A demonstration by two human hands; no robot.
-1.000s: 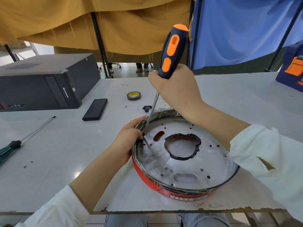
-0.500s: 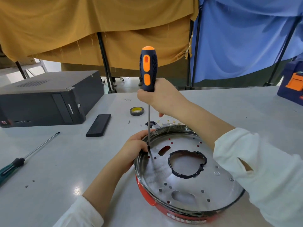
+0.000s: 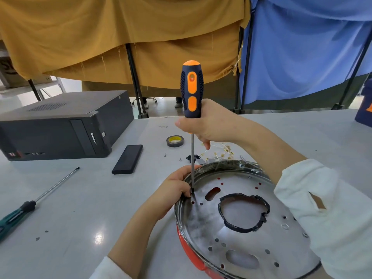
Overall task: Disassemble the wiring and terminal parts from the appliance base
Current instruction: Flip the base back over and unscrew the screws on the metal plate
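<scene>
Flanking appliance base [image 3: 241,234]: tape roll [image 3: 175,141], spare screwdriver [image 3: 36,200]

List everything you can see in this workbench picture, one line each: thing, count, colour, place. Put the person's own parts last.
appliance base: 1, silver plate with red rim, near right of the table
orange-handled screwdriver: 1, orange and navy, upright, tip on the plate's left edge
green-handled screwdriver: 1, green and black, lying far left
computer case: 1, black, back left
flat black slab: 1, black, beside the case
tape roll: 1, black and yellow, mid table
terminal wires: a loose bunch, pale with brass ends, behind the base
table: 1, pale grey
curtains: 2, mustard and blue, behind
left hand: 1, gripping the base's rim
right hand: 1, gripping the screwdriver handle
</scene>
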